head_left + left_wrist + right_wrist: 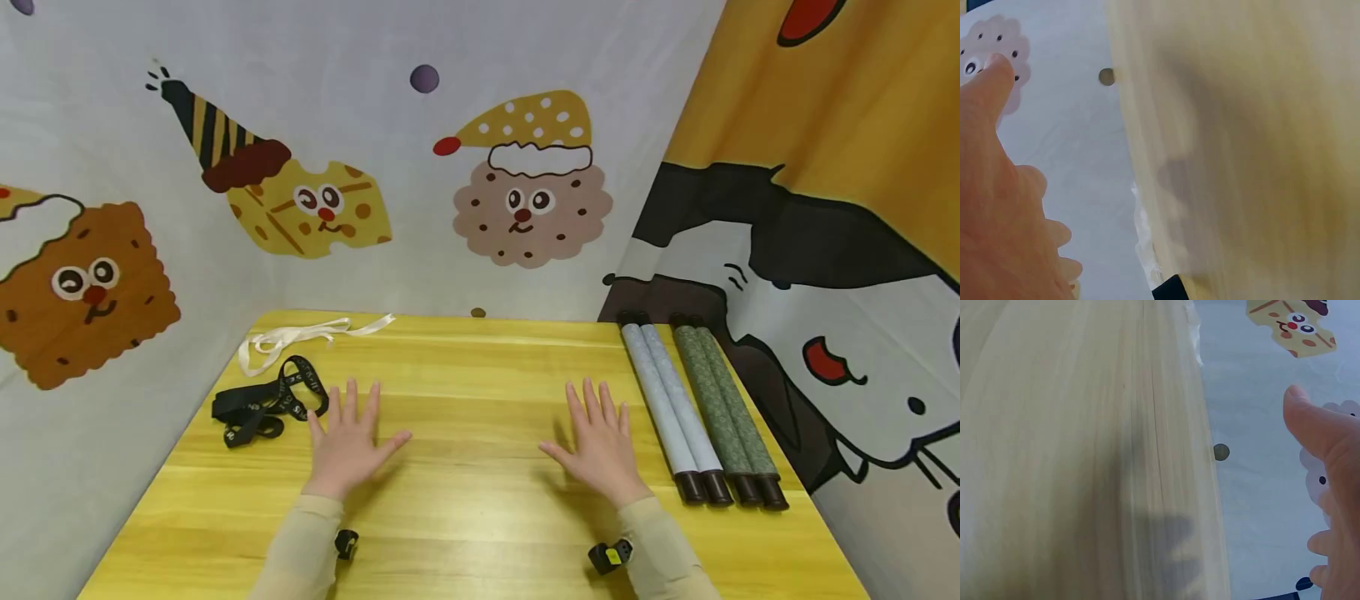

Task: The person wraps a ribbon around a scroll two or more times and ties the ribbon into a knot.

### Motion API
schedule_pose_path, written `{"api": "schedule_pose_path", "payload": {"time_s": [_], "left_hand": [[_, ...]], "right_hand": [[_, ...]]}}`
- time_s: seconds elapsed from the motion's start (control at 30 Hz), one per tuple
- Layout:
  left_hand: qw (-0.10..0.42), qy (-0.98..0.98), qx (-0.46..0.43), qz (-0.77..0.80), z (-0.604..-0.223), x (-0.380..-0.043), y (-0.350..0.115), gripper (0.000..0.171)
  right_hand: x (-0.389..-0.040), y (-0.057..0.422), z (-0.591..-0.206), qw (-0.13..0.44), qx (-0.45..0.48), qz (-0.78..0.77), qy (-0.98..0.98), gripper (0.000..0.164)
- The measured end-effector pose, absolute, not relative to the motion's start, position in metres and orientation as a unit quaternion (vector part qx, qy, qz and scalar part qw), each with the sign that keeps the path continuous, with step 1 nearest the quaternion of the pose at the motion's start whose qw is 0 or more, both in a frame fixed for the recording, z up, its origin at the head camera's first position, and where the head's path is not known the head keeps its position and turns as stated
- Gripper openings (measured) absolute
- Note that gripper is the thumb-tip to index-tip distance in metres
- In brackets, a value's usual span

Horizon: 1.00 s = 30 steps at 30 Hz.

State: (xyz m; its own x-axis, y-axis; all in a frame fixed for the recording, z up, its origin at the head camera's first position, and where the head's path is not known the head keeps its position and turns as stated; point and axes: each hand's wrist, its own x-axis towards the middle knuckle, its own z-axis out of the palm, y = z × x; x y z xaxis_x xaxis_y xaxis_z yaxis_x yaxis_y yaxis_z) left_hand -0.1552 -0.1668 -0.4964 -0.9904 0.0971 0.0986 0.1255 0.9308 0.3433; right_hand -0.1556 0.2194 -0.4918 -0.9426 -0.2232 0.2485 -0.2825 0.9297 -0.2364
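My left hand [347, 450] hovers palm down over the table with its fingers spread, holding nothing. Its fingertips come near a black ribbon [255, 407] with pale lettering, which lies in loose loops. Behind that, a white ribbon [288, 337] lies loosely gathered. On the other side, my right hand [600, 450] is likewise spread and holds nothing. Nearest to it is a pair of light grey-blue patterned rolls [667, 400] with dark brown ends. Beside them lies a pair of green patterned rolls [726, 404]. Both wrist views show a thumb and part of the hand above the tabletop.
The light wooden table [465, 500] ends at the back against a white cloth [345, 83] printed with cartoon biscuits and cheese. A cartoon-printed orange, black and white cloth [847, 250] hangs along the right side. Small black devices [609, 556] sit on both wrists.
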Motion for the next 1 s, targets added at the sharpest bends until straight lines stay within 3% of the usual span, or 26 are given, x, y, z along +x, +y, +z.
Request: {"api": "schedule_pose_path", "payload": {"time_s": [0.53,1.0], "left_hand": [[0.113,-0.972,-0.022,-0.207,-0.493,-0.17,-0.196,0.101],[0.183,-0.961,0.042,-0.201,-0.483,-0.169,-0.272,0.1]], "right_hand": [[-0.149,0.209,-0.513,0.116,0.121,0.169,-0.971,0.102],[-0.154,0.188,-0.514,0.125,0.153,0.225,-0.954,0.098]]}}
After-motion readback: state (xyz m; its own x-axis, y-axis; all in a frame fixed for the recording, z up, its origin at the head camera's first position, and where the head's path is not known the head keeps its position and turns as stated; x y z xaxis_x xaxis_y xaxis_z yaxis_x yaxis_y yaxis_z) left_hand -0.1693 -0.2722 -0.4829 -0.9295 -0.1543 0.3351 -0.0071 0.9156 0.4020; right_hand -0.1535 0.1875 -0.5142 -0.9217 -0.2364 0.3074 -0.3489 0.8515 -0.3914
